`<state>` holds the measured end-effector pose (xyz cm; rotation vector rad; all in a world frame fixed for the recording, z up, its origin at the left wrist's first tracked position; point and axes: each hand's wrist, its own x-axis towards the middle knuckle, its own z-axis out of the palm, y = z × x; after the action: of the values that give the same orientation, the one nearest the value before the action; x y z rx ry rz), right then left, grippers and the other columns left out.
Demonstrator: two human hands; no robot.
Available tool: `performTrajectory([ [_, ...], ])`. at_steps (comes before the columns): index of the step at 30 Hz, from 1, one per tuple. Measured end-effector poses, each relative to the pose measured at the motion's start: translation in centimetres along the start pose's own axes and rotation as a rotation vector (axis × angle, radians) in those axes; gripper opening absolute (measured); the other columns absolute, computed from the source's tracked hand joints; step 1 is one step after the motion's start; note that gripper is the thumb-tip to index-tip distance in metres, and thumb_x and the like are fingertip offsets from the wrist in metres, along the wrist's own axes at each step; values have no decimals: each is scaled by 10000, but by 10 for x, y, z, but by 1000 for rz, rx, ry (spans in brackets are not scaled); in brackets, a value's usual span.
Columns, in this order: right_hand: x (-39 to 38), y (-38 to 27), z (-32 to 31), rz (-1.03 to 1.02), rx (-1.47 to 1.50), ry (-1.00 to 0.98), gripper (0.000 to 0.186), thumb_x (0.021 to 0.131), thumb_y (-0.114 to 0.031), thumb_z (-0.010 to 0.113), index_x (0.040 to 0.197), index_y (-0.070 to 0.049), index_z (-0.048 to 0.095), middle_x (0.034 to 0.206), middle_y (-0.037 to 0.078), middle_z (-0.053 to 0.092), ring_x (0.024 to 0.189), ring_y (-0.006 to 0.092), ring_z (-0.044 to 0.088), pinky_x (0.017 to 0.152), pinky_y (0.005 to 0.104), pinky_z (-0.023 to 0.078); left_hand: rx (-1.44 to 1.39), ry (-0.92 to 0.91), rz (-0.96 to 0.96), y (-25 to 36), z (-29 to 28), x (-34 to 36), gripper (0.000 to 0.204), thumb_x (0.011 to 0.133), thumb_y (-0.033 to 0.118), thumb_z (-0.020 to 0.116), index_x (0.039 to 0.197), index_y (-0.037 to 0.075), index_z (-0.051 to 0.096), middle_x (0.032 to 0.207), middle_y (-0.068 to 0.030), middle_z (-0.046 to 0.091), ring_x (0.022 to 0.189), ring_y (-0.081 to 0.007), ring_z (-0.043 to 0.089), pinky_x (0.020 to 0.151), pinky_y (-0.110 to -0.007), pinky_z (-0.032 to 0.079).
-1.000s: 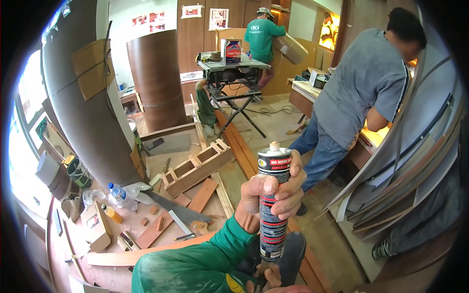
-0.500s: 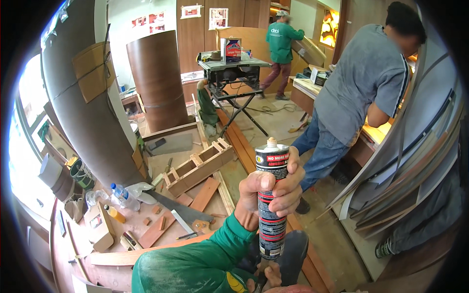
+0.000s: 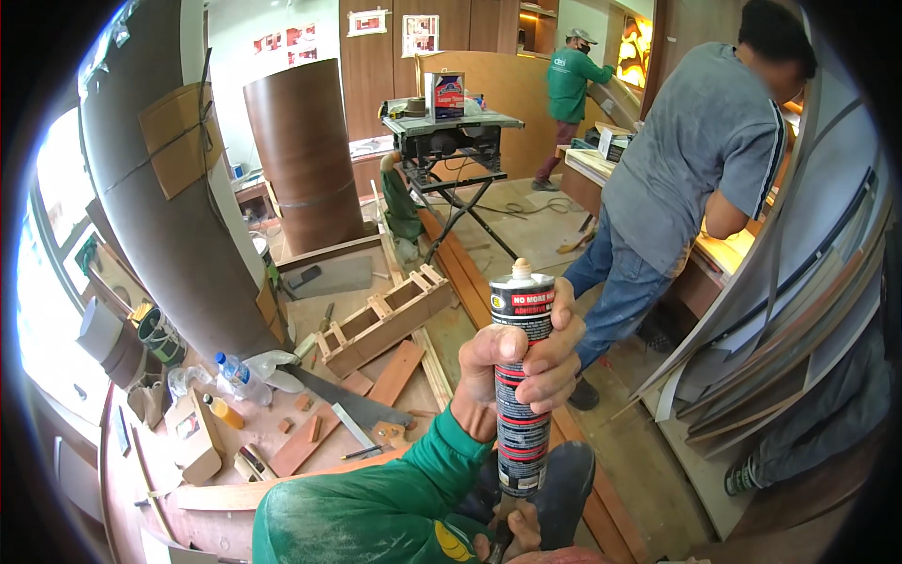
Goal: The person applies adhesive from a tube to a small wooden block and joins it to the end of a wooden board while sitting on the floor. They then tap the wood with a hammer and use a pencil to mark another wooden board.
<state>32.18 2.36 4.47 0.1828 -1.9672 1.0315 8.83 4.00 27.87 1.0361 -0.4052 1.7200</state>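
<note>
My left hand [image 3: 526, 362], in a green sleeve, is closed around a black and red adhesive cartridge [image 3: 522, 451]. The cartridge stands upright in front of me, its pale nozzle stub pointing up. Below its base, at the lower edge, my right hand [image 3: 522, 528] is closed around a dark, slim tool [image 3: 501, 540]. That tool's kind is hard to make out, and most of this hand is cut off or hidden. Left of my sleeve lie a handsaw [image 3: 348, 397], a try square [image 3: 352, 428] and a pencil [image 3: 361, 452].
A slotted wooden frame [image 3: 381, 324] and reddish boards [image 3: 399, 371] lie ahead. Bottles [image 3: 240, 376] stand at left. Beyond are a table saw [image 3: 451, 141] bearing a can and a brown cylinder [image 3: 305, 160]. One person [image 3: 695, 141] leans at right; another [image 3: 568, 85] is farther back. Curved sheets [image 3: 799, 310] line the right.
The far person in green has moved right and turned somewhat. My hands and the cartridge stay almost in place.
</note>
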Motion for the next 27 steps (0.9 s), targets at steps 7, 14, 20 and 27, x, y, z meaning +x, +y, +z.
performTrajectory([
  [7,4,-1,-1,-4,10,-3,687,916,-191,830,1483,-54,468,1067,281,641,784,366,658,667,488,569,9,6,1,0,-2,1,425,956,166,756,1239,18,474,808,-47,521,566,-151,581,526,-343,556],
  [14,6,1,-2,-10,-6,-9,679,915,-191,824,1475,-45,468,1051,279,635,783,375,655,662,495,565,-4,14,-2,3,-7,-1,421,957,164,756,1238,18,480,808,-46,522,564,-148,572,520,-342,545],
  [20,8,-1,1,-44,-8,26,673,913,-191,819,1467,-37,468,1038,277,630,783,383,652,657,501,562,-25,36,13,3,-10,-1,411,959,152,751,1245,16,489,815,-46,529,572,-151,575,536,-352,553],
  [27,14,-2,-1,17,-15,-68,532,916,-233,802,1286,17,514,1018,267,628,808,395,652,644,490,561,-52,4,18,5,-16,-2,420,961,131,745,1264,0,486,846,-54,591,592,-164,624,560,-363,582],
])
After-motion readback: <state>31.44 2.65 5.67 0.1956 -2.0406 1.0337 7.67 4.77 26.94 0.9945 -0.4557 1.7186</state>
